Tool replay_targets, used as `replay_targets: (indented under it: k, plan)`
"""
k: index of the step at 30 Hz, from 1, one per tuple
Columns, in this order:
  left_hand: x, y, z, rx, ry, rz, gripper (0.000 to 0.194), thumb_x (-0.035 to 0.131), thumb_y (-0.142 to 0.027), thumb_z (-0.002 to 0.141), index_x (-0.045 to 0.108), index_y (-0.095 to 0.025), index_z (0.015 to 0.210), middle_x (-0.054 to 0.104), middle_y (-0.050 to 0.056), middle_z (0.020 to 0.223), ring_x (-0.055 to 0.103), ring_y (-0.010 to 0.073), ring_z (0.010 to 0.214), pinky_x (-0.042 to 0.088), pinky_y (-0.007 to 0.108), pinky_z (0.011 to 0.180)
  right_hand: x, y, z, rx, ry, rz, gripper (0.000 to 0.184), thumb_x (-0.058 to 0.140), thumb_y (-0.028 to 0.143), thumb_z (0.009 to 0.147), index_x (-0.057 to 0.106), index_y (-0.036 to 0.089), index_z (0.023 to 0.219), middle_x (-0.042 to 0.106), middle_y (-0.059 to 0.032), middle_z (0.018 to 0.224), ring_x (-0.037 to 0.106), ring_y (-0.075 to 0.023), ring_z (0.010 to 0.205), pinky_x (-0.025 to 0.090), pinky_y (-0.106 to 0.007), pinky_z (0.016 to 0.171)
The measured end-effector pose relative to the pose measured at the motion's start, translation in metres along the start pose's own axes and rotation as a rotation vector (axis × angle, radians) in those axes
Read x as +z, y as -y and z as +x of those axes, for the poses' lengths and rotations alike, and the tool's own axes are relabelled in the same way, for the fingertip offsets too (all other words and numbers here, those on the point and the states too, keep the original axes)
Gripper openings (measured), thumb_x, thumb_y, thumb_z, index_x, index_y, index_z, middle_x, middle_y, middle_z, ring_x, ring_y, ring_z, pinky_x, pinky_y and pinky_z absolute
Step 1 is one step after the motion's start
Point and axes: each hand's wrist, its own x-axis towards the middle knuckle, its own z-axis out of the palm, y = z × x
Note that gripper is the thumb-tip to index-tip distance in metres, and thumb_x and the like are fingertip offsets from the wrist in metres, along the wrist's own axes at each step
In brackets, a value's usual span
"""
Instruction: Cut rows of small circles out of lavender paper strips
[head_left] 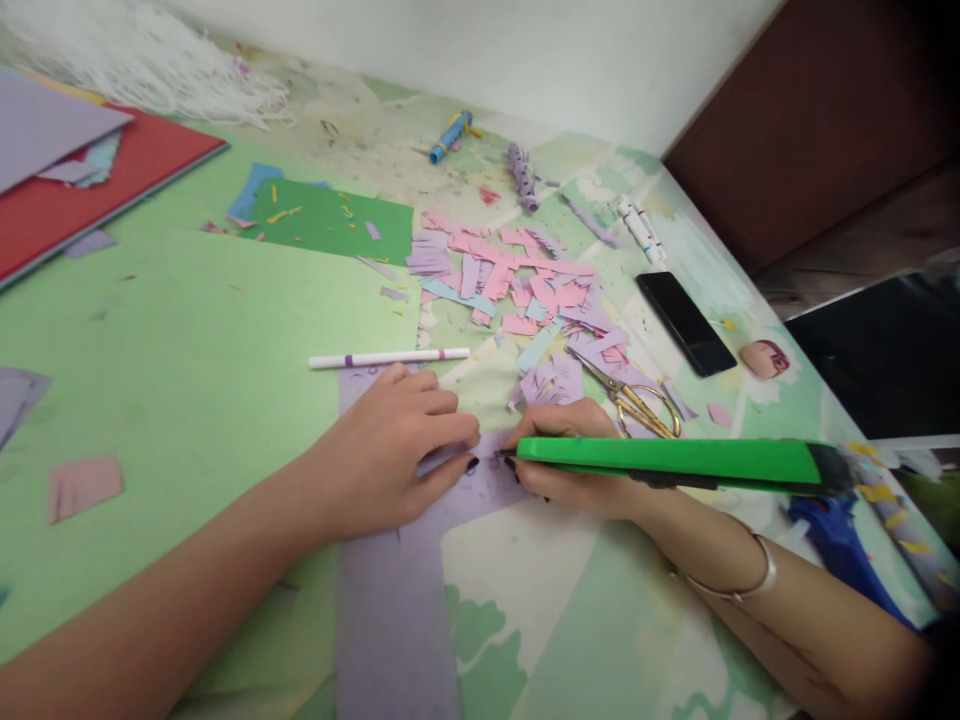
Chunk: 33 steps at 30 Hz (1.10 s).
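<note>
My right hand (574,460) is closed in a pen-like grip around a green utility knife (667,458). Its dark tip points left at a strip of light purple paper (394,620), and its black end reaches past my wrist. My left hand (401,440) rests on the same paper, fingers bent and thumb apart, pressing it against the table. Small marks show on the paper between the two hands. Just above my left hand lies a white marker (388,358) with purple bands. Gold-handled scissors (630,393) lie beyond my right hand.
Pink, purple and blue paper scraps (510,275) are heaped past my hands. A black phone (686,322) and a blue glue gun (847,550) are on the right. Green card (337,220), a red sheet (142,170) and white string (150,65) lie farther back.
</note>
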Motion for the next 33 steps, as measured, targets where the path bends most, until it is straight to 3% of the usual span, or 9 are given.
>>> replay_targets:
  k: [5,7,10,14,18,22,24,29,33]
  plan:
    - [-0.004,-0.003,-0.001,-0.005,-0.029,-0.025,0.018,0.053,-0.030,0.084,0.062,-0.020,0.095,0.054,0.005,0.087,0.048,0.0210,0.081,0.033,0.036,0.072,-0.002,-0.009,0.000,0.045,0.063,0.237,0.007,0.059,0.010,0.067,0.062,0.015,0.070,0.057,0.0040,0.052,0.049,-0.0074,0.045,0.038,-0.017,0.043]
    - [-0.004,-0.004,0.000,-0.003,-0.043,-0.028,0.027,0.057,-0.036,0.082,0.060,-0.018,0.102,0.053,0.007,0.096,0.047,0.0230,0.087,0.035,0.037,0.076,-0.001,-0.015,0.002,0.100,-0.022,0.474,0.005,0.059,0.017,0.075,0.061,0.016,0.080,0.057,0.0050,0.053,0.044,-0.0065,0.041,0.033,-0.017,0.039]
    - [-0.003,-0.006,0.001,-0.060,-0.019,-0.037,0.038,0.063,-0.045,0.076,0.058,-0.018,0.101,0.054,0.007,0.097,0.047,0.0251,0.089,0.035,0.039,0.079,0.004,-0.021,0.006,0.042,-0.162,0.662,0.006,0.059,0.021,0.080,0.057,0.018,0.085,0.055,0.0063,0.052,0.038,-0.0057,0.041,0.027,-0.016,0.039]
    - [0.001,-0.012,0.004,-0.148,-0.072,-0.038,0.032,0.068,-0.042,0.069,0.056,-0.019,0.088,0.054,0.001,0.079,0.048,0.0227,0.080,0.034,0.036,0.075,0.008,-0.019,0.007,-0.028,-0.232,0.595,0.012,0.061,0.026,0.080,0.059,0.018,0.088,0.056,0.0047,0.055,0.041,-0.0068,0.044,0.030,-0.018,0.041]
    - [0.004,-0.022,0.008,-0.319,-0.149,-0.109,0.021,0.067,-0.036,0.068,0.056,-0.020,0.072,0.048,-0.003,0.063,0.046,0.0178,0.067,0.034,0.030,0.064,0.007,-0.012,0.006,-0.092,-0.498,0.519,0.023,0.059,0.029,0.081,0.059,0.017,0.101,0.056,0.0044,0.058,0.045,-0.0077,0.046,0.034,-0.018,0.043]
    - [0.003,-0.032,0.005,-0.486,-0.181,-0.286,0.012,0.066,-0.027,0.065,0.062,-0.018,0.073,0.040,-0.009,0.049,0.039,0.0104,0.046,0.028,0.024,0.049,0.004,-0.006,0.005,-0.171,-0.587,0.551,0.034,0.050,0.035,0.087,0.055,0.016,0.115,0.057,0.0037,0.057,0.045,-0.0082,0.039,0.036,-0.020,0.039]
    - [0.000,-0.036,0.001,-0.547,-0.264,-0.389,0.015,0.065,-0.029,0.066,0.066,-0.018,0.076,0.038,-0.009,0.048,0.037,0.0096,0.045,0.027,0.023,0.047,0.002,-0.006,0.005,-0.176,-0.611,0.583,0.042,0.053,0.041,0.086,0.053,0.016,0.120,0.061,0.0017,0.060,0.048,-0.0093,0.040,0.040,-0.021,0.040]
    - [-0.009,-0.046,-0.009,-0.652,-0.577,-0.638,0.033,0.060,-0.049,0.072,0.063,-0.017,0.075,0.050,-0.003,0.055,0.045,0.0121,0.049,0.032,0.024,0.047,0.007,-0.012,0.005,-0.149,-0.568,0.660,0.048,0.051,0.052,0.086,0.051,0.019,0.120,0.066,-0.0016,0.060,0.046,-0.0100,0.032,0.038,-0.022,0.032]
    - [-0.008,-0.055,-0.011,-0.630,-0.736,-0.794,0.040,0.060,-0.057,0.072,0.060,-0.018,0.082,0.057,-0.001,0.066,0.051,0.0137,0.057,0.039,0.025,0.052,0.021,-0.015,0.006,-0.135,-0.348,0.754,0.034,0.055,0.052,0.083,0.053,0.021,0.096,0.067,-0.0026,0.064,0.054,-0.0128,0.034,0.038,-0.021,0.030]
